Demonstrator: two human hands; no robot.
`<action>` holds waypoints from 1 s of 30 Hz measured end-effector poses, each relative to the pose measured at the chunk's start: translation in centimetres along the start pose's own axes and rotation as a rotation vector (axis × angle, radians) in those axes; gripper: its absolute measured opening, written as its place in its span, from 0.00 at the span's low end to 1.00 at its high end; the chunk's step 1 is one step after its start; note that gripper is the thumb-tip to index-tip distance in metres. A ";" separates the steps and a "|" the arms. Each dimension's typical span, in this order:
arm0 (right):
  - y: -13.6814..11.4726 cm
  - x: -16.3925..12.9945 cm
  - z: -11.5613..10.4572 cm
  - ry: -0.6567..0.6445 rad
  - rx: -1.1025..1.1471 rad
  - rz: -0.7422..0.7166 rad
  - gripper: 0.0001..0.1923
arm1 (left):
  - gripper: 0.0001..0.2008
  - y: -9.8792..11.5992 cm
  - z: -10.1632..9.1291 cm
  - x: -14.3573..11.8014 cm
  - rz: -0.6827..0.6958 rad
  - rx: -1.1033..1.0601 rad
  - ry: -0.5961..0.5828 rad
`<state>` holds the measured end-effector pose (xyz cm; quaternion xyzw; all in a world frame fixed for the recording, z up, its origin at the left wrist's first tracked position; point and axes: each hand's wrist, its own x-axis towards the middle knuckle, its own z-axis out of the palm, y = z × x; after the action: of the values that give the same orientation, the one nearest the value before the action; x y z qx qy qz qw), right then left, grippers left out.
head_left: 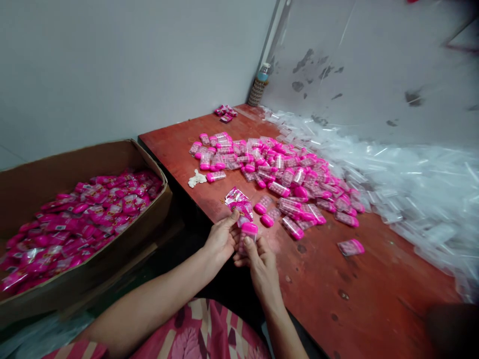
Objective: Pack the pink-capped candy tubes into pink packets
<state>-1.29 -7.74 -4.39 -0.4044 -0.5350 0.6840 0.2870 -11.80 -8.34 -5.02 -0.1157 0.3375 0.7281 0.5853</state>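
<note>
Pink-capped clear case [248,234] sits between my two hands, just over the near edge of the red-brown table [366,289]. My left hand [221,240] pinches it from the left, thumb up against a printed pink wrapper [238,202] that sticks up behind the case. My right hand [262,262] grips the case from below, fingers curled closed around its lower end, thumb on its front. Both hands closed on the same piece, touching each other.

Just past my hands, a loose pile of the same pink cases [284,174] spreads across the table middle; one single case [351,247] lies apart to the right. Heap of clear plastic sleeves [411,189] covers the right side against the wall. Small white crumpled scrap [196,178] lies left of the pile. A few wrapped pieces [225,113] lie at the far corner, near a bottle [259,86] standing against the wall. Cardboard box [149,164] to my left, off the table, holds many wrapped pink packs [75,224].
</note>
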 end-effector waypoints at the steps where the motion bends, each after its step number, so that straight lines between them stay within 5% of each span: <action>1: 0.0 0.0 0.0 0.005 -0.008 -0.003 0.13 | 0.11 0.0 0.0 0.0 0.001 0.000 -0.004; 17: 1.0 0.5 -0.2 0.010 -0.081 -0.093 0.10 | 0.14 0.6 0.1 -0.6 0.134 0.432 -0.278; 23: 1.5 0.7 -0.4 0.069 -0.173 -0.145 0.10 | 0.13 0.8 -0.1 -0.2 0.072 0.501 -0.291; 30: 1.4 1.1 -1.0 -0.155 0.083 -0.041 0.12 | 0.15 1.3 -0.4 -0.2 0.104 0.648 -0.300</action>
<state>-0.97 -6.68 -6.12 -0.3272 -0.5350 0.7287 0.2752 -13.07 -8.79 -4.73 0.2012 0.4667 0.6209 0.5968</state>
